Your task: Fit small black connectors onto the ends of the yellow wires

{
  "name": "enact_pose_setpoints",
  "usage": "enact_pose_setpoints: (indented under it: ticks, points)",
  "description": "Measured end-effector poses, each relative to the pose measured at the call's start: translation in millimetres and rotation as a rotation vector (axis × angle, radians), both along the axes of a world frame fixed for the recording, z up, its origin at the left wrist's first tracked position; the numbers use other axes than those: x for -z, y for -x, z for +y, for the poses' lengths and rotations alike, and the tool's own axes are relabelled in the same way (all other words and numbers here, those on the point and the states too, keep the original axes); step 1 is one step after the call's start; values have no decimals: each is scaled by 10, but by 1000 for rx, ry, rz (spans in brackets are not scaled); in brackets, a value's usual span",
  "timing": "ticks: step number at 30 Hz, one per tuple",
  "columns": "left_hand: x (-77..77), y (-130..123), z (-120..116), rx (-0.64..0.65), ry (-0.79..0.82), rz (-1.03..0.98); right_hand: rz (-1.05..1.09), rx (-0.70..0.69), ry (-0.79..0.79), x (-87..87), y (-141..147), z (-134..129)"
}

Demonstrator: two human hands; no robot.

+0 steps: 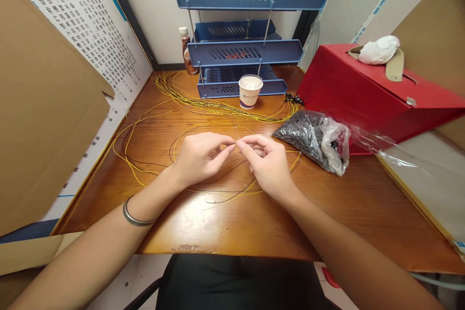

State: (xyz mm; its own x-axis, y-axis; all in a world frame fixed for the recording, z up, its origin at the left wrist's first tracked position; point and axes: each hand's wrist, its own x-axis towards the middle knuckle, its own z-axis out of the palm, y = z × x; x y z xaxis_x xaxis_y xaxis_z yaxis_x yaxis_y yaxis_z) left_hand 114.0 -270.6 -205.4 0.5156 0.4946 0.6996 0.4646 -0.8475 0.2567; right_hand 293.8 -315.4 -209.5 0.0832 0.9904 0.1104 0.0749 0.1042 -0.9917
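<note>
My left hand [203, 154] and my right hand [269, 162] meet over the middle of the wooden table. Each is closed in a pinch, thumb against forefinger, with the tips almost touching. Between them is the tiny end of a thin wire, too small to make out in detail. Loose loops of thin yellow wire [131, 164] and dark wire lie under and around both hands. A dark ring-like bracelet circles my left wrist. Behind the hands stretches a bundle of yellow and black wires [218, 104], with small black connectors [293, 100] at its right end.
To the right, a clear plastic bag [308, 135] of small black parts lies before a red box [348, 92]. A paper cup [250, 91] stands before a blue tiered rack [245, 53], with a brown bottle [186, 53] beside it. Cardboard [43, 101] leans at left.
</note>
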Motion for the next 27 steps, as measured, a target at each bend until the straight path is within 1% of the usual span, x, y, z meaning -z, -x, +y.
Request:
enact_pose_setpoints:
  ticks: [13, 20, 27]
  points:
    - [-13, -12, -18, 6, 9, -20, 33, -19, -30, -1, 7, -1]
    - [-25, -20, -23, 17, -5, -21, 33, 6, -17, -9, 6, -1]
    - [-18, -12, -18, -4, 16, -7, 45, -25, -26, 21, 14, 1]
